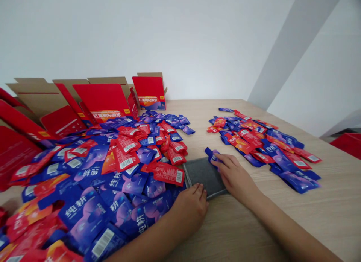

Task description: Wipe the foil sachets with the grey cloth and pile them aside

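Observation:
A folded grey cloth [199, 173] lies flat on the table in front of me. My left hand [193, 203] is closed at its near left corner, with bent fingers pressing on the edge; the thumb is hidden. Over the cloth's right side, my right hand [232, 175] grips a small blue pouch [212, 155] between thumb and fingers. The pouch's capped end points away from me, and part of it is covered by the fingers. To the left spreads a big heap of blue and red pouches [121, 186], reaching close to my left hand.
A smaller pile of blue and red pouches [254, 137] lies on the right of the wooden table [318, 201]. Open red cartons [103, 100] stand along the back left, one smaller carton [149, 90] beside them. Behind is a white wall [197, 43]. Something red [348, 144] shows beyond the right edge.

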`<state>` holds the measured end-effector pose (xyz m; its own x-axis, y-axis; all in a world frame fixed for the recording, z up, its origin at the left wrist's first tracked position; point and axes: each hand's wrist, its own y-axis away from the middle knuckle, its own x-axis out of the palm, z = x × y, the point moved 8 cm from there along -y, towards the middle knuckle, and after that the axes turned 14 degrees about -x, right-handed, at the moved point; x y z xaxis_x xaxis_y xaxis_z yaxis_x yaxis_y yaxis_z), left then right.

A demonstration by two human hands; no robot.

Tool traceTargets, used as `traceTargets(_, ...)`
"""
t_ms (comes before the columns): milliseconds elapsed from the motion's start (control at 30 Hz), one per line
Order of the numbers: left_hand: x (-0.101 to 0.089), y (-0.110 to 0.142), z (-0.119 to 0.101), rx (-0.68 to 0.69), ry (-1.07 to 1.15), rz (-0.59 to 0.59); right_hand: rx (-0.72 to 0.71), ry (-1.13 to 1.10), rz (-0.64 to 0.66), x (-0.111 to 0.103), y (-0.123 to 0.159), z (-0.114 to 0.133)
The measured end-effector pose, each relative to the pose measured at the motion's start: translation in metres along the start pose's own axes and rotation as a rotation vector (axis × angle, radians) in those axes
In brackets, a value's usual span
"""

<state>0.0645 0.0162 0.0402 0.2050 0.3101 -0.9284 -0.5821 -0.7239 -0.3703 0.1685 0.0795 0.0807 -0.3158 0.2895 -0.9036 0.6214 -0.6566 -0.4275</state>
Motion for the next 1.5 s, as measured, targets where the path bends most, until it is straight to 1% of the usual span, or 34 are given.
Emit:
traceTargets(100,0.001,0.000,0.000,-0.015,0.001,0.007,-0.077,-0.222,-0.061,-0.003,-0.009,0.027)
traceTargets(167,0.001,0.000,0.000,-0.023,-0.004,-0.004,-0.068,-0.273,-0.058,0.005,-0.011,0.035)
traceTargets(233,0.000,0.000,0.000,-0.019,0.001,-0.021,-0.064,-0.253,0.001,0.020,-0.011,0.037)
traceTargets(300,-0.001,0.000,0.000,-0.028,0.012,-0.033,-0.077,-0.210,0.109,0.038,-0.009,0.036)
traceTargets(367,-0.001,0.000,0.002,-0.039,0.022,-0.027,-0.062,-0.171,0.210,0.050,-0.006,0.029)
traceTargets(400,0.000,0.000,0.002,-0.040,0.026,-0.017,-0.034,-0.154,0.240,0.052,-0.004,0.022)
traceTargets(533,-0.001,0.000,0.003,-0.035,0.039,0.018,0.127,-0.104,0.273,0.044,0.007,-0.014)
traceTargets(633,-0.003,-0.001,0.002,-0.014,0.028,0.017,0.174,-0.092,0.271,0.037,0.015,-0.033)
traceTargets(733,-0.005,-0.001,0.001,-0.009,0.016,0.001,0.185,-0.072,0.204,0.028,0.016,-0.041)
traceTargets(767,-0.005,-0.001,0.001,-0.010,0.014,0.000,0.187,-0.065,0.152,0.023,0.015,-0.041)
traceTargets(833,-0.004,-0.001,0.001,-0.003,0.011,0.005,0.180,-0.082,0.009,0.008,0.011,-0.037)
traceTargets(900,-0.004,-0.001,0.000,0.006,0.012,0.015,0.151,-0.178,-0.131,-0.004,0.005,-0.026)
traceTargets(933,-0.003,-0.001,0.000,0.007,0.014,0.020,0.132,-0.246,-0.182,-0.008,0.003,-0.018)
traceTargets(1000,-0.003,-0.002,0.000,0.001,0.015,0.036,0.091,-0.352,-0.232,-0.008,-0.002,-0.001)
traceTargets(1033,-0.002,-0.002,0.000,-0.005,0.013,0.043,0.072,-0.370,-0.231,-0.005,-0.003,0.007)
traceTargets(1100,-0.001,-0.002,-0.001,-0.009,0.005,0.038,0.042,-0.343,-0.178,0.009,-0.004,0.022)
traceTargets(1200,0.001,0.000,-0.003,0.020,-0.013,-0.008,-0.005,-0.270,-0.007,0.037,-0.003,0.034)
traceTargets(1267,0.001,0.001,-0.004,0.032,-0.016,-0.041,-0.030,-0.243,0.111,0.050,-0.003,0.035)
traceTargets(1333,0.001,0.001,-0.002,0.010,-0.008,-0.057,-0.022,-0.241,0.188,0.053,-0.002,0.029)
traceTargets(1367,0.001,0.000,-0.001,0.000,-0.001,-0.056,-0.009,-0.252,0.206,0.052,-0.002,0.024)
traceTargets(1500,0.000,-0.002,-0.001,0.020,0.019,-0.003,0.048,-0.293,0.186,0.038,0.000,0.002)
